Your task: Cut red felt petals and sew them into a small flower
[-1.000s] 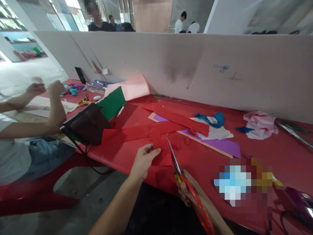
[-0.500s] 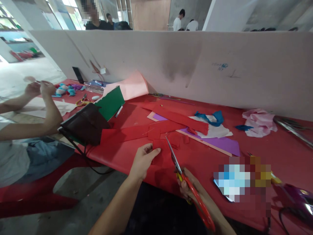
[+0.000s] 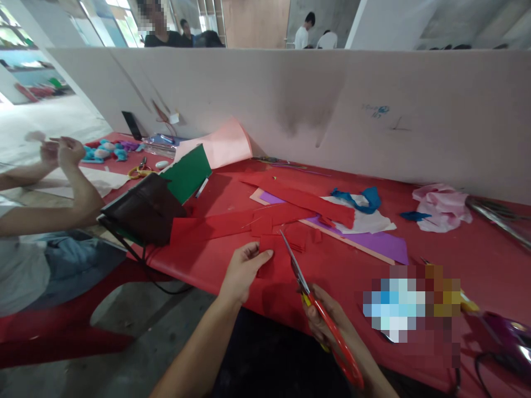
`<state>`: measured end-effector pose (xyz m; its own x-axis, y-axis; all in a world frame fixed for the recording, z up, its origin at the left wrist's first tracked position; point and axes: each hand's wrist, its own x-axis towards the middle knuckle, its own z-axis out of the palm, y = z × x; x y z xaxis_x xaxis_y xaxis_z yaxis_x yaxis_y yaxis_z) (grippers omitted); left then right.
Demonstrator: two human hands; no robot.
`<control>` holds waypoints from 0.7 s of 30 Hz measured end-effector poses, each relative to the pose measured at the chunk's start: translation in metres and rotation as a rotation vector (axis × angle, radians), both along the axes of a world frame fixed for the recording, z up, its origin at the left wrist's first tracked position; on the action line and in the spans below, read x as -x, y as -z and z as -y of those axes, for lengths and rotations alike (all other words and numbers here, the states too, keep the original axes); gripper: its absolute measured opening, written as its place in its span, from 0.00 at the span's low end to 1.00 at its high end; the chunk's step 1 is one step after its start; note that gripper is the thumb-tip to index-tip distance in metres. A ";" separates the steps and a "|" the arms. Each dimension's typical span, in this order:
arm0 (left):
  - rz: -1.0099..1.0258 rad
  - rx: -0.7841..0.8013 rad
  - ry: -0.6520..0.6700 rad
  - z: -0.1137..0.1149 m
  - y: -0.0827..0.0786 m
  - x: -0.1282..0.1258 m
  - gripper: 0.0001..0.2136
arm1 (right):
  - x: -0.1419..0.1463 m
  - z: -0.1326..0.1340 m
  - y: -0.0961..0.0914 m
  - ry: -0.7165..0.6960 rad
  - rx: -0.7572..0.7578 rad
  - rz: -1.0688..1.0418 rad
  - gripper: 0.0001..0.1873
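Between the thumb and fingers of my left hand (image 3: 248,266) is a small piece of red fabric (image 3: 270,255), held just above the red-covered table. My right hand (image 3: 326,312) is closed round a pair of scissors (image 3: 306,287) with red and yellow handles. Their blades point up and away, right beside the held fabric, and look nearly closed. Small red cut pieces (image 3: 297,239) lie just beyond the blades. Farther back, long red fabric strips (image 3: 290,199) cross over a purple sheet (image 3: 373,243).
A dark brown case (image 3: 143,210) and a green board (image 3: 188,174) stand left. White cloth with a blue scrap (image 3: 367,200), pink cloth (image 3: 442,207) and a blurred-out phone-like object (image 3: 394,307) lie right. A co-worker's hands (image 3: 62,149) are at far left; a partition (image 3: 249,88) runs behind.
My hands, the fabric and the scissors have barely moved; the right hand's grip shifts very slightly. The co-worker's hands at far left have moved a little leftward.
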<state>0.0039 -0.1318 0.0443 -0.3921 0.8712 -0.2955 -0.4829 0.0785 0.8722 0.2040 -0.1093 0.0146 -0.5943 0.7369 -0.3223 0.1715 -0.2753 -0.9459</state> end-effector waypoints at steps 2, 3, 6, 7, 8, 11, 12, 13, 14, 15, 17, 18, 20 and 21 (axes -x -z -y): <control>-0.004 -0.005 -0.002 0.000 0.000 0.000 0.09 | 0.001 0.001 0.003 0.003 0.053 0.005 0.30; -0.006 -0.009 -0.002 0.000 -0.001 0.000 0.09 | 0.001 0.002 0.004 0.018 0.066 0.009 0.30; -0.001 -0.024 0.008 0.000 -0.001 0.001 0.11 | 0.000 0.003 0.004 0.042 0.057 0.016 0.31; 0.000 -0.027 0.013 0.000 -0.001 0.001 0.11 | -0.001 0.003 0.003 0.026 0.059 0.015 0.31; -0.001 -0.026 0.014 0.000 -0.001 0.001 0.11 | -0.002 0.002 0.002 0.007 0.063 0.013 0.31; -0.018 -0.016 0.012 0.000 -0.003 0.003 0.12 | -0.004 0.002 -0.001 -0.035 0.069 0.024 0.32; -0.023 -0.014 0.014 0.000 -0.003 0.004 0.12 | -0.004 0.001 -0.002 -0.043 0.065 0.032 0.32; -0.027 -0.011 0.015 0.000 -0.004 0.004 0.12 | -0.005 0.001 -0.002 -0.045 0.060 0.040 0.33; -0.028 -0.011 0.020 0.000 -0.004 0.005 0.12 | -0.006 0.001 -0.002 -0.045 0.052 0.045 0.33; -0.029 -0.013 0.025 0.000 -0.004 0.005 0.13 | -0.007 0.001 -0.001 -0.043 0.045 0.048 0.32; -0.032 -0.019 0.036 0.000 -0.004 0.007 0.13 | -0.009 0.001 0.000 -0.049 0.035 0.043 0.31; -0.035 -0.022 0.044 0.001 -0.004 0.008 0.12 | -0.010 0.000 0.001 -0.053 0.032 0.039 0.30; -0.046 -0.019 0.061 0.001 -0.002 0.010 0.12 | -0.012 0.000 0.002 -0.069 0.038 0.038 0.29; -0.051 -0.015 0.072 0.001 -0.002 0.011 0.12 | -0.013 0.000 0.002 -0.075 0.044 0.040 0.28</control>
